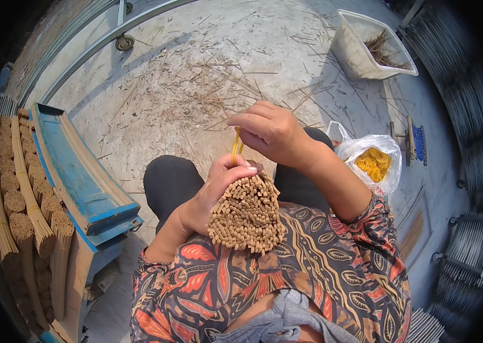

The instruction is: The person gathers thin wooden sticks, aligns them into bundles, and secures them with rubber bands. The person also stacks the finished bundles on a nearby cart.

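A thick bundle of thin brown incense-like sticks [246,216] rests against my patterned shirt, its cut ends facing up at me. My left hand [214,186] is wrapped round the bundle's left side, the thumb across its top. A yellow rubber band [235,146] stretches upward from the far side of the bundle. Its upper end is hooked in the pinched fingers of my right hand [273,134], just above the left thumb. How far the band goes round the sticks is hidden. To the right, a clear plastic bag [393,177] holds a heap of yellow rubber bands [374,164].
At my left, banded stick bundles [16,194] are stacked beside a blue metal trough [78,160]. A white bin [347,54] with stick scraps stands at the far right. Broken sticks [201,94] litter the floor. Metal racks [470,251] line the right edge.
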`<state>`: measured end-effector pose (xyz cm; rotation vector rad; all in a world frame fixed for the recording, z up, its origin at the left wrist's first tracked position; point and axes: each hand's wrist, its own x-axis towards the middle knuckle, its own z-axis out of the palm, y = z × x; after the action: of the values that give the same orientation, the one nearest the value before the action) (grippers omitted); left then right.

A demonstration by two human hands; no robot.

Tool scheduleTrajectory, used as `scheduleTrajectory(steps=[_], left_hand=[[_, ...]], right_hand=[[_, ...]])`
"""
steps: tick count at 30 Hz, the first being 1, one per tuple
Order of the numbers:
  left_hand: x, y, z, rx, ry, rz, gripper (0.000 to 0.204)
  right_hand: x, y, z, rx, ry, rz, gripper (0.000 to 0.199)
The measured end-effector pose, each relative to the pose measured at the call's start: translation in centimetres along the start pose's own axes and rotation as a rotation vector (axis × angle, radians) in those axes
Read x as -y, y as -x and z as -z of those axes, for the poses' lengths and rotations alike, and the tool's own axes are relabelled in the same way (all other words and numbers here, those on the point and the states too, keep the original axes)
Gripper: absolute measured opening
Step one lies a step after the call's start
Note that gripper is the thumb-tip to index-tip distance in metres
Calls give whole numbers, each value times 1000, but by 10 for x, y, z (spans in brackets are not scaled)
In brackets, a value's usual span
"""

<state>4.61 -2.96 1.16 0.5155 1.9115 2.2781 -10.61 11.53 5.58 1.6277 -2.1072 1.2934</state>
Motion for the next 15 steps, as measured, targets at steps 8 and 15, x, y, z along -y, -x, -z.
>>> scheduleTrajectory(steps=[8, 15], left_hand=[[-11, -3, 2, -70, -416, -197, 75], [-23, -6, 3, -100, -530, -132, 77]], right_hand=[[-3, 44, 27, -41, -1569, -460, 14], [-3, 30, -3, -228, -2245, -607, 38]])
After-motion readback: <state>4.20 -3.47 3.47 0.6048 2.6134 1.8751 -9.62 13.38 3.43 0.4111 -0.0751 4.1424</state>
